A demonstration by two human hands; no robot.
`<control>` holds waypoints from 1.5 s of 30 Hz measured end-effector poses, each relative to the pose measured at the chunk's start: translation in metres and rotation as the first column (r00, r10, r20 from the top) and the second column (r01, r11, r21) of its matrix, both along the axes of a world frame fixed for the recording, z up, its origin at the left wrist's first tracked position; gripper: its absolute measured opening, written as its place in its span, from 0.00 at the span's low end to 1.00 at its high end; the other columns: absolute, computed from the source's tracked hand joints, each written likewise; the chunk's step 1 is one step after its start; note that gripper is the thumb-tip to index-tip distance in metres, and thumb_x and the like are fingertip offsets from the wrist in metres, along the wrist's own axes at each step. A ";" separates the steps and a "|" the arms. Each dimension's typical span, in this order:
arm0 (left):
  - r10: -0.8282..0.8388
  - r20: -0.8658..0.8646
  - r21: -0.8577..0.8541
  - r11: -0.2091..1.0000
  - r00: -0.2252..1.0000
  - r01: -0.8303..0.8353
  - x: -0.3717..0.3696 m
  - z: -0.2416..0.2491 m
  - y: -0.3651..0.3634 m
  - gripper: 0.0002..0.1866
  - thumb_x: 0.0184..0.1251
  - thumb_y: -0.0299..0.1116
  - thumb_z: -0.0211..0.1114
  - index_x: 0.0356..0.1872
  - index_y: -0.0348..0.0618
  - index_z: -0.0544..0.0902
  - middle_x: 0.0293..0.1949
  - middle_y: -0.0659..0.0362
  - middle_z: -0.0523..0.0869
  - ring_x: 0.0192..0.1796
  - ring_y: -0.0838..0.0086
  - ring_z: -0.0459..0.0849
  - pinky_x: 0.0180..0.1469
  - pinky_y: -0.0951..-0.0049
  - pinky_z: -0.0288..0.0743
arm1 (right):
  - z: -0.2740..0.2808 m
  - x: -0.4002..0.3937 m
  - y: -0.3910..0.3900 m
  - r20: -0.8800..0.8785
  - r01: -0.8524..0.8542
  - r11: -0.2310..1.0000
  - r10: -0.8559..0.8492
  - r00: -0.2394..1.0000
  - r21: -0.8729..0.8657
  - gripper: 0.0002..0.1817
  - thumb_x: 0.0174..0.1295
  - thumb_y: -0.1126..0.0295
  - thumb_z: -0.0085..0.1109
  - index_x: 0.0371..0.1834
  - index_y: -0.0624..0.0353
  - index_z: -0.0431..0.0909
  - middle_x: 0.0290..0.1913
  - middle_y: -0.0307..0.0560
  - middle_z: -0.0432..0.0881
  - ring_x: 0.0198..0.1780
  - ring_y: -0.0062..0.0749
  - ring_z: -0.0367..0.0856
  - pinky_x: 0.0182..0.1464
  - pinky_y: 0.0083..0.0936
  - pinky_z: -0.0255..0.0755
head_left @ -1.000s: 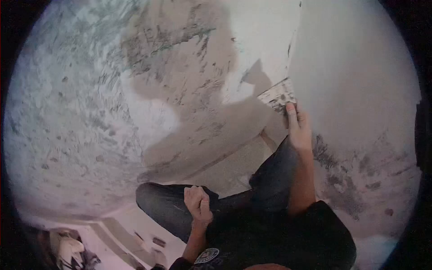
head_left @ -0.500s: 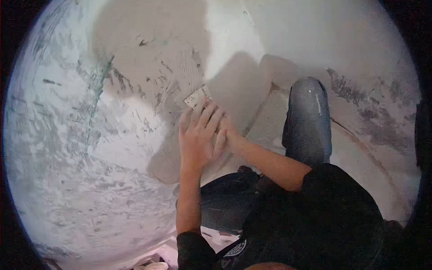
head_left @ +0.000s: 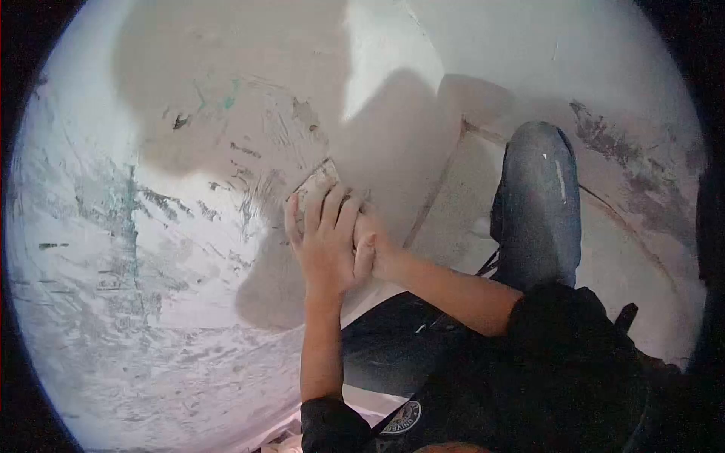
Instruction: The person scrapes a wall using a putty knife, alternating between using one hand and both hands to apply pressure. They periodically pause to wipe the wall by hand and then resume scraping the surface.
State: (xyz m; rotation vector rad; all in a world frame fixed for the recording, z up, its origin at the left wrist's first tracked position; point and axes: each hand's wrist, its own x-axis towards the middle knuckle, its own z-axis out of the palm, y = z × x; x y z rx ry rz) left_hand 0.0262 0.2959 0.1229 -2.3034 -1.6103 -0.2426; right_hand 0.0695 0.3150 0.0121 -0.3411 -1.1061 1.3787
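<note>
A putty knife [head_left: 319, 175] with a pale, plaster-smeared blade lies against the wall [head_left: 189, 257], its far edge tilted. My left hand [head_left: 325, 241] rests over the blade, fingers stretched and spread, its thumb against my right hand. Partly beneath it, my right hand [head_left: 381, 245] is closed; the handle inside it is hidden. Around the blade the wall shows rough grey marks and streaks, and white plaster patches lie to the left.
My bent knee [head_left: 538, 189] in grey-blue trousers rises on the right. A brown-edged seam [head_left: 438, 189] runs down beside the hands, and another curved line [head_left: 619, 226] lies beyond the knee. Shadows from my head and arms fall across the surface.
Both hands and the putty knife have moved slightly left and down, and the blade has turned steeper. The view has shifted, so the knee appears further right.
</note>
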 end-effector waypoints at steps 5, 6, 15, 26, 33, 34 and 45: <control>0.026 -0.006 0.004 1.000 1.000 -0.026 -0.004 -0.007 -0.007 0.32 0.72 0.59 0.36 0.43 0.48 0.85 0.52 0.58 0.83 0.67 0.62 0.72 0.77 0.47 0.39 | 0.022 0.031 0.001 0.401 -0.165 0.984 0.179 0.899 -0.070 0.15 0.72 0.61 0.51 0.53 0.61 0.73 0.52 0.47 0.78 0.52 0.31 0.78 0.50 0.29 0.76; 0.027 0.024 0.003 1.000 0.999 -0.027 -0.006 -0.010 -0.014 0.31 0.70 0.59 0.39 0.45 0.48 0.85 0.53 0.57 0.82 0.67 0.62 0.72 0.77 0.46 0.40 | 0.023 0.024 -0.007 0.404 -0.170 0.984 0.178 0.897 -0.057 0.15 0.72 0.61 0.51 0.53 0.61 0.73 0.52 0.47 0.78 0.52 0.31 0.78 0.50 0.29 0.76; 0.011 -0.011 -0.010 1.000 1.000 -0.011 0.000 -0.003 0.006 0.30 0.67 0.60 0.44 0.47 0.49 0.84 0.56 0.58 0.81 0.69 0.62 0.69 0.77 0.45 0.38 | 0.025 0.013 0.005 0.464 0.225 0.936 -0.331 0.822 0.270 0.16 0.63 0.65 0.60 0.49 0.65 0.78 0.49 0.53 0.81 0.51 0.42 0.80 0.55 0.35 0.74; 0.053 0.088 0.054 0.997 0.995 -0.058 0.004 -0.012 0.022 0.33 0.67 0.65 0.40 0.42 0.50 0.84 0.53 0.59 0.82 0.69 0.60 0.69 0.76 0.44 0.38 | 0.042 0.039 0.021 0.391 -0.061 0.992 0.101 0.915 -0.112 0.18 0.67 0.61 0.57 0.53 0.63 0.77 0.49 0.50 0.81 0.50 0.37 0.80 0.56 0.33 0.74; 0.061 0.122 0.083 0.994 0.991 -0.072 0.007 -0.017 0.030 0.33 0.68 0.66 0.39 0.38 0.51 0.85 0.51 0.59 0.83 0.67 0.61 0.70 0.76 0.44 0.36 | 0.036 0.044 0.044 0.478 0.029 0.998 -0.050 0.877 0.049 0.18 0.66 0.62 0.57 0.51 0.66 0.76 0.49 0.52 0.81 0.53 0.41 0.79 0.58 0.34 0.72; 0.049 0.088 0.080 0.995 0.995 -0.056 0.012 -0.008 0.040 0.34 0.68 0.66 0.38 0.38 0.52 0.85 0.51 0.60 0.83 0.67 0.62 0.70 0.76 0.44 0.36 | 0.039 0.050 0.047 0.483 -0.145 0.989 0.120 0.867 0.014 0.20 0.66 0.62 0.57 0.53 0.67 0.76 0.50 0.54 0.81 0.53 0.43 0.78 0.59 0.33 0.72; 0.024 0.205 0.189 0.980 0.979 -0.064 0.012 -0.029 0.034 0.37 0.67 0.70 0.35 0.39 0.52 0.86 0.50 0.59 0.84 0.66 0.61 0.71 0.75 0.41 0.33 | 0.014 0.026 0.041 0.385 -0.127 0.991 0.136 0.913 -0.048 0.21 0.69 0.62 0.54 0.53 0.71 0.76 0.50 0.57 0.82 0.50 0.38 0.82 0.51 0.28 0.77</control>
